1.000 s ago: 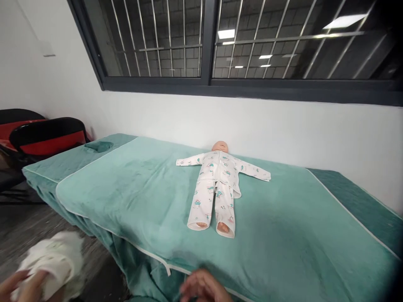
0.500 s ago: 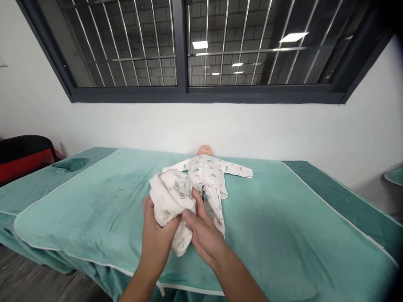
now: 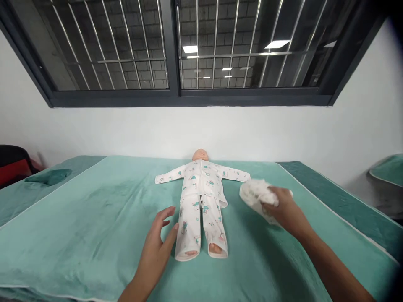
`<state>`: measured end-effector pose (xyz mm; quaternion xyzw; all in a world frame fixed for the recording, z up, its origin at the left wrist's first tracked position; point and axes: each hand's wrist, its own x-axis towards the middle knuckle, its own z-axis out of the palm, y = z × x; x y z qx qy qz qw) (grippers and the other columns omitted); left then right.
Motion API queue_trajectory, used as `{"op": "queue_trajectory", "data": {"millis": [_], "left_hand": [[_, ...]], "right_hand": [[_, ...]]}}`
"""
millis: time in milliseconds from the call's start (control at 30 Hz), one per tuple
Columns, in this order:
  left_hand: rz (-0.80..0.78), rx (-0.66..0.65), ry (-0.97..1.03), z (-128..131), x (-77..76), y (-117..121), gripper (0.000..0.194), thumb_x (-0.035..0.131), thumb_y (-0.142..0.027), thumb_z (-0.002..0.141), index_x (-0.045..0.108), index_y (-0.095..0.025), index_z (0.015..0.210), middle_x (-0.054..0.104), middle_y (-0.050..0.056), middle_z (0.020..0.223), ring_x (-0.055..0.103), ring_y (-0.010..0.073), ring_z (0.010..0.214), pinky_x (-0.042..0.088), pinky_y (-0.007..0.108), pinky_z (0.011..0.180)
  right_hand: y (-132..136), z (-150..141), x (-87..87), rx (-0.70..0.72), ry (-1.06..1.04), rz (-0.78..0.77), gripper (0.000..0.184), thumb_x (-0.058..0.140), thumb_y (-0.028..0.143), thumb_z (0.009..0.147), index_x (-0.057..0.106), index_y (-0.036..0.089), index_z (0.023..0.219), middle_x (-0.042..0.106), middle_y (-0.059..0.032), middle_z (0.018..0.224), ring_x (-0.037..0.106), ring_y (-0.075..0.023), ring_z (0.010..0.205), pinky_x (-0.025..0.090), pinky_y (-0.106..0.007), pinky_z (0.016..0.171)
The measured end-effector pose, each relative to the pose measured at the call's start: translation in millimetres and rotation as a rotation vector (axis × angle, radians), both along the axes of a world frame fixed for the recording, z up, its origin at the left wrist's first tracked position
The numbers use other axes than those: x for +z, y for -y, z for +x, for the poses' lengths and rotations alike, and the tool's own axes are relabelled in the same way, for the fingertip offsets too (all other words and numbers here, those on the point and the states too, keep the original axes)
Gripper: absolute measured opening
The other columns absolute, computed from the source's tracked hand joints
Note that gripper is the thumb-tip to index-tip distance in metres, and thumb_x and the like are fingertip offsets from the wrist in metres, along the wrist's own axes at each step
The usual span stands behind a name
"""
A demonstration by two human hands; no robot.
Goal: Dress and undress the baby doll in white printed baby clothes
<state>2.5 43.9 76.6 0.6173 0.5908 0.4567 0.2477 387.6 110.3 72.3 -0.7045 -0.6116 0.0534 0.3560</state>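
Note:
On its back lies a baby doll (image 3: pixel 200 154), its head toward the wall and arms spread. It wears a white printed pajama top (image 3: pixel 203 176) and matching pants (image 3: pixel 190 222); its feet show at the leg openings. My right hand (image 3: pixel 285 209) grips a bunched white cloth (image 3: pixel 256 193), held off to the right of the doll; faint print shows on it, but its kind is unclear. My left hand (image 3: pixel 159 241) hovers beside the doll's pant leg at left, fingers apart and holding nothing.
A green plush cover (image 3: pixel 94 226) with white piping lies over the bed beneath the doll. A dark green cloth (image 3: pixel 48 177) rests at the far left, near a red and black chair (image 3: pixel 14 165). Behind stands a white wall (image 3: pixel 141 130) under a barred window (image 3: pixel 176 98).
My hands have parted. The right one has carried the bunched cloth to the right, while the left has let go and stays near the doll's legs, which are now uncovered to view.

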Motion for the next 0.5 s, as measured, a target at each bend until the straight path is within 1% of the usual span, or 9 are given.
{"op": "queue_trajectory", "data": {"millis": [67, 100, 167, 233, 300, 367, 433, 467, 500], "left_hand": [[0.01, -0.014, -0.011, -0.8, -5.7, -19.7, 0.034, 0.051, -0.041, 0.091, 0.056, -0.032, 0.124, 0.056, 0.003, 0.135, 0.056, 0.0229, 0.12, 0.051, 0.038, 0.096], [0.032, -0.039, -0.021, 0.4, -6.7, -31.1, 0.032, 0.049, -0.04, 0.092, 0.058, -0.031, 0.121, 0.057, 0.003, 0.133, 0.056, 0.022, 0.119, 0.05, 0.038, 0.098], [0.08, -0.092, -0.039, 5.2, -5.4, -57.5, 0.03, 0.046, -0.037, 0.093, 0.06, -0.028, 0.118, 0.059, 0.004, 0.129, 0.056, 0.0209, 0.12, 0.047, 0.037, 0.1], [0.12, -0.112, -0.045, 12.4, -1.3, -89.5, 0.029, 0.045, -0.034, 0.093, 0.061, -0.026, 0.116, 0.059, 0.005, 0.128, 0.055, 0.0206, 0.12, 0.046, 0.037, 0.101], [0.165, -0.124, -0.049, 21.5, 4.5, -127.4, 0.029, 0.045, -0.032, 0.093, 0.062, -0.025, 0.115, 0.06, 0.006, 0.127, 0.054, 0.0204, 0.119, 0.046, 0.037, 0.101], [0.225, -0.155, -0.079, 32.1, 10.7, -170.3, 0.029, 0.045, -0.029, 0.092, 0.062, -0.023, 0.114, 0.061, 0.006, 0.124, 0.055, 0.0202, 0.118, 0.045, 0.038, 0.101], [0.276, -0.168, -0.15, 43.3, 15.4, -214.1, 0.03, 0.044, -0.023, 0.091, 0.064, -0.021, 0.113, 0.063, 0.007, 0.12, 0.055, 0.0205, 0.116, 0.043, 0.039, 0.103], [0.288, -0.173, -0.19, 48.6, 16.7, -234.7, 0.031, 0.043, -0.02, 0.09, 0.064, -0.02, 0.113, 0.064, 0.007, 0.12, 0.055, 0.0211, 0.116, 0.042, 0.04, 0.105], [0.294, -0.173, -0.225, 53.4, 16.8, -253.2, 0.033, 0.043, -0.018, 0.088, 0.065, -0.019, 0.113, 0.064, 0.008, 0.12, 0.054, 0.0216, 0.117, 0.041, 0.041, 0.105]], "right_hand": [[-2.8, 24.3, -20.4, 0.075, 0.177, -0.182, 0.047, 0.057, 0.04, 0.081, 0.057, 0.026, 0.126, 0.052, -0.0151, 0.132, 0.058, -0.0326, 0.108, 0.048, -0.042, 0.08], [-2.4, 31.9, -22.9, 0.127, 0.222, -0.236, 0.05, 0.056, 0.045, 0.083, 0.055, 0.029, 0.131, 0.051, -0.0144, 0.134, 0.059, -0.0323, 0.107, 0.049, -0.04, 0.076], [-0.7, 36.9, -12.5, 0.171, 0.275, -0.255, 0.059, 0.055, 0.055, 0.084, 0.048, 0.035, 0.139, 0.05, -0.0129, 0.138, 0.061, -0.0327, 0.105, 0.049, -0.038, 0.07], [-2.3, 24.5, 10.2, 0.142, 0.288, -0.187, 0.063, 0.056, 0.06, 0.082, 0.047, 0.036, 0.14, 0.051, -0.013, 0.139, 0.061, -0.0348, 0.105, 0.048, -0.04, 0.069], [-13.4, -8.0, 31.5, 0.098, 0.221, -0.054, 0.053, 0.053, 0.057, 0.085, 0.057, 0.028, 0.129, 0.058, -0.0152, 0.13, 0.06, -0.0356, 0.105, 0.048, -0.043, 0.072], [-38.5, -55.8, 42.6, 0.182, 0.059, 0.032, 0.035, 0.045, 0.049, 0.091, 0.064, 0.025, 0.109, 0.065, -0.0117, 0.112, 0.062, -0.028, 0.094, 0.048, -0.04, 0.075], [-77.6, -107.1, 43.5, 0.334, -0.085, 0.064, 0.026, 0.045, 0.043, 0.092, 0.062, 0.024, 0.094, 0.066, -0.0061, 0.096, 0.061, -0.0221, 0.086, 0.046, -0.036, 0.077], [-100.9, -130.0, 41.9, 0.37, -0.115, 0.083, 0.023, 0.046, 0.041, 0.091, 0.06, 0.023, 0.091, 0.065, -0.0046, 0.092, 0.06, -0.0203, 0.084, 0.045, -0.035, 0.077], [-125.2, -149.5, 39.8, 0.346, -0.138, 0.113, 0.02, 0.047, 0.039, 0.09, 0.058, 0.022, 0.09, 0.063, -0.004, 0.092, 0.059, -0.019, 0.083, 0.044, -0.034, 0.077]]}}
